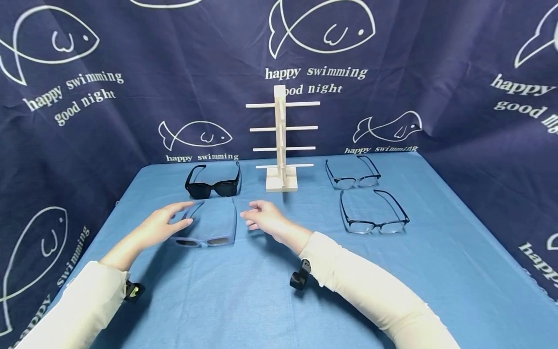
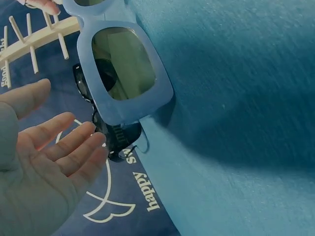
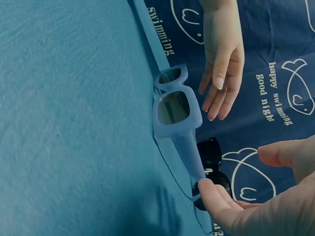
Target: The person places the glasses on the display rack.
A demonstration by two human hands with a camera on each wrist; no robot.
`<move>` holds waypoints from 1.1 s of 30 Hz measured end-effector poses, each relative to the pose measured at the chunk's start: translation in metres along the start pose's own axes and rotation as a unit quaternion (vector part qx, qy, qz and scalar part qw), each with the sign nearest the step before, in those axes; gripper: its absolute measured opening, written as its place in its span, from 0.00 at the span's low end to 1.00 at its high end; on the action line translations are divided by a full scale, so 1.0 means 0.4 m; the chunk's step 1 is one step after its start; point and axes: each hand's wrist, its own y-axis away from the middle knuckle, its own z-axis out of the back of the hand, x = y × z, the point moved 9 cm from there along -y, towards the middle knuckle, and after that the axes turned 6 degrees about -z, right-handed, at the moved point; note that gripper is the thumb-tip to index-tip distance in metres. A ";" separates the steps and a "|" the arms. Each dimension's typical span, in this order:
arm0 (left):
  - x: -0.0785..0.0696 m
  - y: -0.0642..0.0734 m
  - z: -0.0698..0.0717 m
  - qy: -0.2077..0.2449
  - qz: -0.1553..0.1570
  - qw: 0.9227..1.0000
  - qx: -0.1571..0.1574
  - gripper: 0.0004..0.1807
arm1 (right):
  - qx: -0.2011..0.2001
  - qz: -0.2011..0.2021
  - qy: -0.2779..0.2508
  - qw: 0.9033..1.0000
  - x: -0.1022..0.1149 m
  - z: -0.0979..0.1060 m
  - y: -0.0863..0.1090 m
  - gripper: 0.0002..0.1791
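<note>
Light-blue sunglasses (image 1: 219, 241) with dark lenses rest on the blue cloth, their front toward me and arms unfolded and pointing away. My left hand (image 1: 160, 225) is at their left side, thumb and fingers spread apart near the left arm. To their right hovers my right hand (image 1: 266, 218), fingers loosely bent and holding nothing. In the right wrist view, one right fingertip (image 3: 206, 189) overlaps the end of an arm of the sunglasses. The left wrist view shows the left palm (image 2: 44, 182) with nothing in it. Just behind lie black sunglasses (image 1: 224, 188).
A wooden display stand (image 1: 280, 140) with several crossbars stands at the back middle. On the right lie two dark-framed glasses with clear lenses, a nearer pair (image 1: 393, 227) and a farther pair (image 1: 368, 181). Dark-blue fish-print fabric (image 1: 196, 97) hangs around the table.
</note>
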 end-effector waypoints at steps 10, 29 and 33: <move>0.035 0.014 -0.008 0.031 0.020 0.999 -0.008 0.28 | 0.000 -0.035 -0.022 0.999 -0.031 -0.025 -0.010 0.35; 0.057 0.037 -0.024 -0.003 0.061 0.998 0.017 0.25 | 0.014 -0.090 -0.071 0.993 -0.068 -0.050 -0.013 0.36; 0.069 0.038 -0.031 -0.005 0.077 0.997 0.026 0.26 | 0.018 -0.095 -0.081 0.992 -0.069 -0.057 -0.013 0.36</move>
